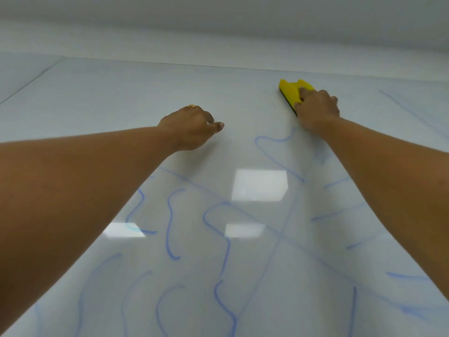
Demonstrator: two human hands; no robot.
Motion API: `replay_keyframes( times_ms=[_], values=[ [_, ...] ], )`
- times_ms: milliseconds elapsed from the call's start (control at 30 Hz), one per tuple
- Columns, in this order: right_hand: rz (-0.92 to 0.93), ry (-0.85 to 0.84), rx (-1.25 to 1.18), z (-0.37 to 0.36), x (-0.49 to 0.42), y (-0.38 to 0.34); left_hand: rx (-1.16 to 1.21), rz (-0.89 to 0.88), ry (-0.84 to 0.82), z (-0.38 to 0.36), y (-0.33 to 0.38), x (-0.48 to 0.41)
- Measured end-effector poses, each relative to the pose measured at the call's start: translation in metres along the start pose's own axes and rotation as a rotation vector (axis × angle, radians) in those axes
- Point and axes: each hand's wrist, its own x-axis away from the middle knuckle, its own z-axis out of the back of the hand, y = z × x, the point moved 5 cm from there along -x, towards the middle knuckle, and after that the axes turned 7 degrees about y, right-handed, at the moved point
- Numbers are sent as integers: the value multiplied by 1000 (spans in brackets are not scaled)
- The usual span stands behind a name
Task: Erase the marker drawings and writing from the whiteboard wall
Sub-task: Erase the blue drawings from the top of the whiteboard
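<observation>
The glossy whiteboard wall (pixel 230 98) fills the view, seen steeply from below. Blue marker squiggles and lines (pixel 218 215) cover its lower and right parts; the band near the top looks wiped. My right hand (pixel 315 109) grips a yellow eraser (pixel 291 92) with a dark pad, pressed flat against the board near the upper edge. My left hand (pixel 192 127), wearing a gold ring, rests on the board to the left with its fingers curled and the thumb pointing right, holding nothing.
The board's top edge (pixel 218 65) meets a plain wall or ceiling above. A panel seam (pixel 31 79) runs diagonally at the upper left. Ceiling-light reflections (pixel 260 184) glare off the middle of the board.
</observation>
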Motion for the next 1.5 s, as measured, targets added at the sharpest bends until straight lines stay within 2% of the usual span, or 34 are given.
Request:
replay_keyframes(
  times_ms=[233, 400, 700, 900, 1100, 1500],
  values=[
    [-143, 43, 20, 2, -4, 15, -12, -6, 17, -1, 0, -3],
    [-135, 73, -4, -5, -5, -8, -9, -34, -42, 6, -3, -5],
    [120, 5, -73, -20, 5, -92, -35, -48, -55, 8, -12, 0],
    [409, -12, -164, -38, 22, -157, -41, -48, -7, 8, -12, 0],
    [486, 23, -149, -38, 26, -156, -50, -50, -8, 10, -15, -1],
    [153, 66, -56, -28, -19, -64, -29, -39, 18, 10, -23, 4]
  ],
)
